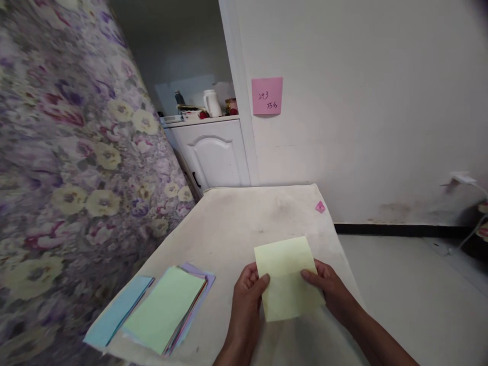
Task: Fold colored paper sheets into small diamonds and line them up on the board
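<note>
Above the table (244, 218), both hands (247, 292) (332, 285) grip pale yellow paper (286, 290), its back hidden.

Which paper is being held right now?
The yellow sheet, gripped by the left hand and right hand; the green sheet and blue paper lie untouched on the table.

Soft, flat light on the wall (362, 112), dim alcove (175, 46), floral curtain (72, 152) blurred at left, wide-angle stretch toward edges
</note>
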`<action>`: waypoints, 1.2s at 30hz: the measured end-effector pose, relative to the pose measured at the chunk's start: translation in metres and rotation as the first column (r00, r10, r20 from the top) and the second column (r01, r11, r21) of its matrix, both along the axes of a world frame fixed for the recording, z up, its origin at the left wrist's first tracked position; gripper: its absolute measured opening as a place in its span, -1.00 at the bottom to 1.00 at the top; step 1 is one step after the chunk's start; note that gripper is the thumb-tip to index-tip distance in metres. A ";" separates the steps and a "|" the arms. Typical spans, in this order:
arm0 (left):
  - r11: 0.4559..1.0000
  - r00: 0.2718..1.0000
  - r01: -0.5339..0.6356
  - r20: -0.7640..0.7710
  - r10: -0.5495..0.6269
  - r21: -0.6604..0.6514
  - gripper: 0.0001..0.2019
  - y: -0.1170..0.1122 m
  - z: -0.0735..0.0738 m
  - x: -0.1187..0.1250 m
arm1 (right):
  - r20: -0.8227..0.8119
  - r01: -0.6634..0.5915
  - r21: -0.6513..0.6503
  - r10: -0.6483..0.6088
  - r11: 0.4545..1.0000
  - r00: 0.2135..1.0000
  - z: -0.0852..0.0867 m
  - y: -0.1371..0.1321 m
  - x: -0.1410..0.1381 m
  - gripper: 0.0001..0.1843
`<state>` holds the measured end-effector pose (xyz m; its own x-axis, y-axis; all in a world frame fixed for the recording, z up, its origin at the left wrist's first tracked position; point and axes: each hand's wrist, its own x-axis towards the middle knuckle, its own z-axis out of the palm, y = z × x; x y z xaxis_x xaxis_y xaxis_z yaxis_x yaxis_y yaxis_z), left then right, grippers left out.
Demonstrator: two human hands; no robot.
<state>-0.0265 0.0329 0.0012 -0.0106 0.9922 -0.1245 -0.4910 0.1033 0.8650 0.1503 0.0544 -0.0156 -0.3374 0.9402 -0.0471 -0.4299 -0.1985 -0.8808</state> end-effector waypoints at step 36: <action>0.985 0.926 0.106 -0.349 -0.147 -0.133 -0.80 0.014 -0.024 0.025 | 0.481 0.046 0.256 -0.169 0.966 0.860 -0.018 0.012 -0.004 -0.83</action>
<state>-0.0018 0.0469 -0.0229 0.0504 0.9685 -0.2437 -0.1291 0.2483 0.9601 0.1466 0.0669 -0.0334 -0.2230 0.9740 0.0389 0.0679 0.0554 -0.9962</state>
